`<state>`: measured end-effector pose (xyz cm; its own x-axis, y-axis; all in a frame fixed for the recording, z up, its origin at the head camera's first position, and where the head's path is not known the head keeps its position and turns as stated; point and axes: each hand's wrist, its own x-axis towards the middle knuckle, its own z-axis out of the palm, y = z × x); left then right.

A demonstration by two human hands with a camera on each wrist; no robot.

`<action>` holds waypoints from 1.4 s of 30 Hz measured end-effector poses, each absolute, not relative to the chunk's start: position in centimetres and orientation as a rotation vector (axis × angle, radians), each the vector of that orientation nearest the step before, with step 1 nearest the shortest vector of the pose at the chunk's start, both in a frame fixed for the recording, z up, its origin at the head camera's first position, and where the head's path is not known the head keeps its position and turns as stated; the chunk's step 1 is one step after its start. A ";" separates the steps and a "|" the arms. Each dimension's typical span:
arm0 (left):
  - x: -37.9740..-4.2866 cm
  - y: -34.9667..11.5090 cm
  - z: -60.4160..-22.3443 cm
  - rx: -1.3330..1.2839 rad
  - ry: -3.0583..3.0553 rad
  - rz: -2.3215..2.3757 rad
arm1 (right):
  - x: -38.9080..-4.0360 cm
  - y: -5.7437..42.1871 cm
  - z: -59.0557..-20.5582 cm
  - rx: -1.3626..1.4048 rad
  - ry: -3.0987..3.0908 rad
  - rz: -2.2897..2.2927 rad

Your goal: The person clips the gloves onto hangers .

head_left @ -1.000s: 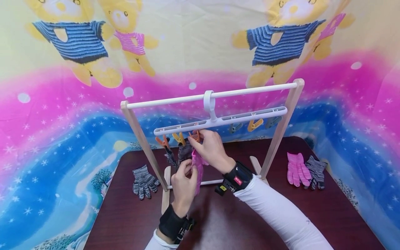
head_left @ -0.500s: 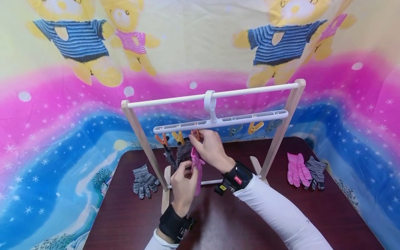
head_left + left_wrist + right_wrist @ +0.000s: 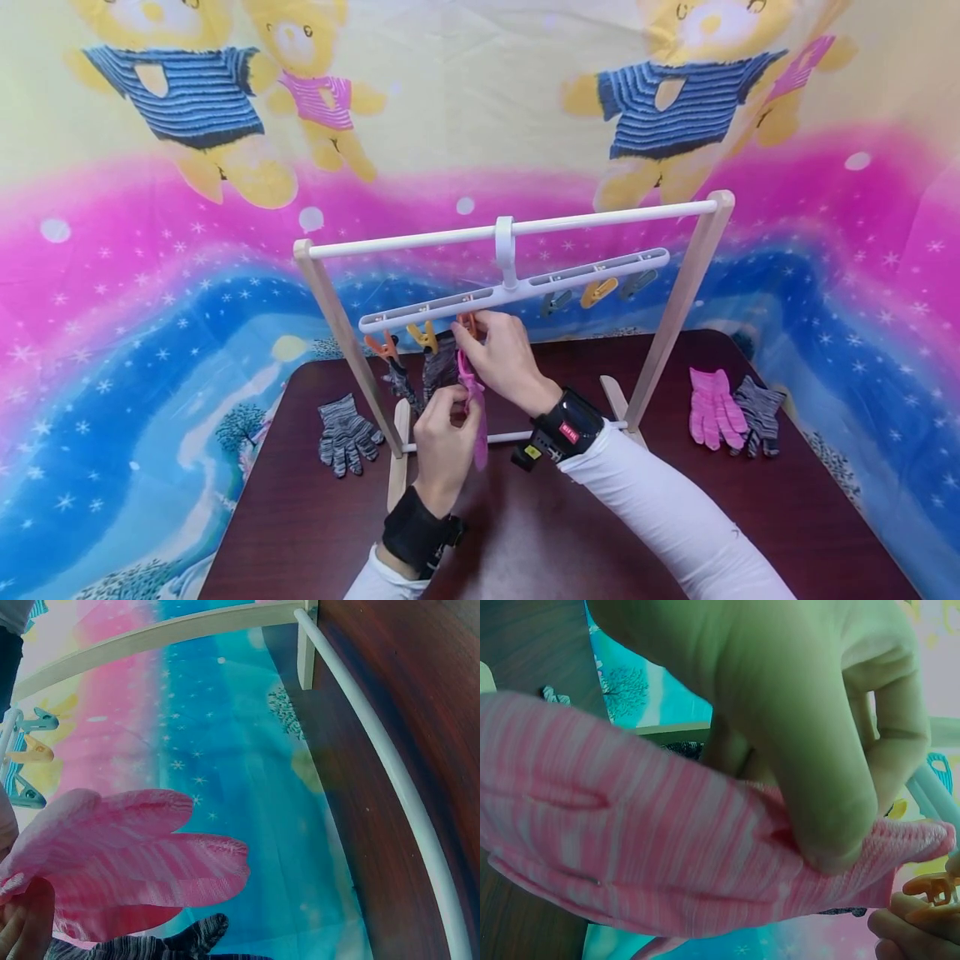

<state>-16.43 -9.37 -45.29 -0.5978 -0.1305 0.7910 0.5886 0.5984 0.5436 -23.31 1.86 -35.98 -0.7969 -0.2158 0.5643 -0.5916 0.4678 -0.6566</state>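
My left hand [image 3: 442, 442] pinches a pink knit glove [image 3: 480, 429] near its cuff, thumb against fingers. In the left wrist view the glove's fingers spread out below the hanger. My right hand [image 3: 510, 362] pinches an orange clothespin [image 3: 931, 889] under the white hanger [image 3: 450, 305]. The cuff edge lies right beside that clothespin in the right wrist view. To its left, a yellow clothespin [image 3: 423, 337] and another orange clothespin [image 3: 381, 345] hold dark grey knit gloves [image 3: 439, 371]. My hands partly hide these gloves.
The hanger hooks over the white bar [image 3: 615, 219] of a wooden rack [image 3: 678, 308]. A yellow clip [image 3: 599, 292] hangs between two grey-green clips on its right half. On the table [image 3: 570, 533] lie a grey glove [image 3: 347, 437] at left and a pink glove [image 3: 716, 408] over a grey one at right.
The hanger has tilted and turned: its left end sits lower, its right end has shifted left and up. The pink glove now looks narrower, turned edge-on. Both hands have barely moved.
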 end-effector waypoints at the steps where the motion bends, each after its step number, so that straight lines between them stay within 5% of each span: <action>1: -16.5 -9.3 -45.3 -0.366 -1.972 -1.049 | -23.3 1.8 -36.0 0.676 -2.314 1.271; 42: -17.2 -9.3 -44.1 -0.364 -1.983 -0.954 | -23.0 1.4 -36.0 0.701 -2.333 1.313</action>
